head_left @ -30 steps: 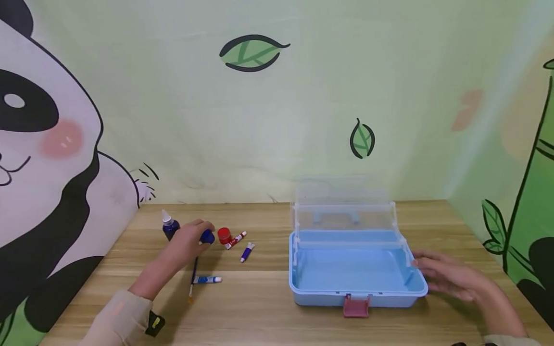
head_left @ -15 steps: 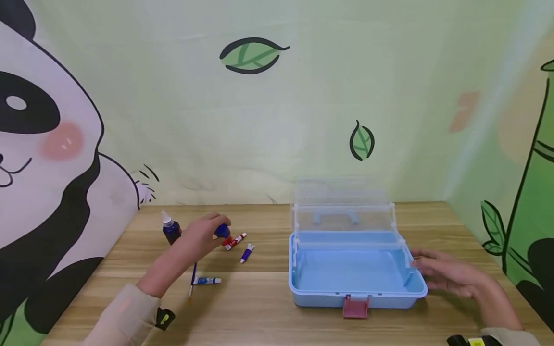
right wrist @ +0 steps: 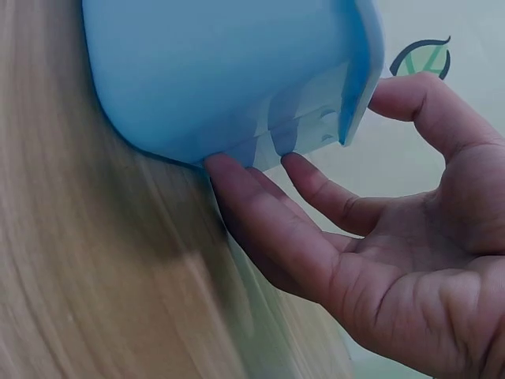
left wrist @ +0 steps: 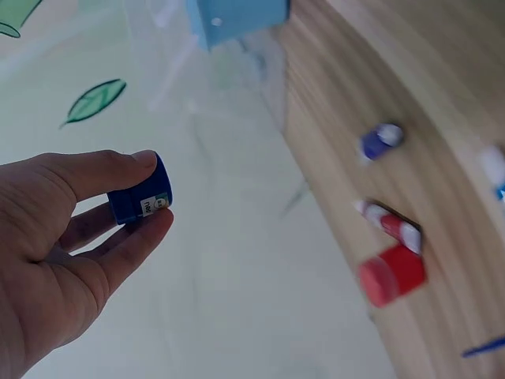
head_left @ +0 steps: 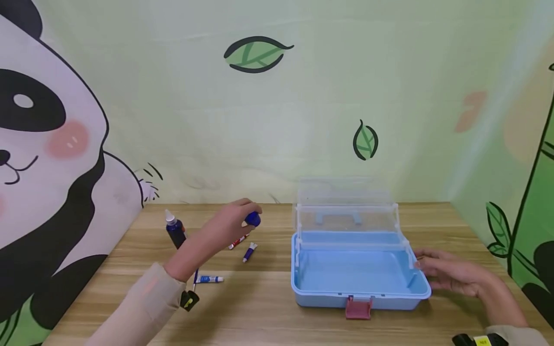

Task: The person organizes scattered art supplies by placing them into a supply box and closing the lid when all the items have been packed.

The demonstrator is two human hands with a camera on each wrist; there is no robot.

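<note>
Blue jar pinched in left hand; right hand fingers straight against one blue box; three tubes on table.

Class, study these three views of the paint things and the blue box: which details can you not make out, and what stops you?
- Blue jar label: left wrist view, print too small.
- Red jar: hidden by the left hand in the head view; blurred in the wrist view.
- Blue box inside: right wrist view shows only its outside.
- Right hand fingertips: head view, behind the box rim.
</note>
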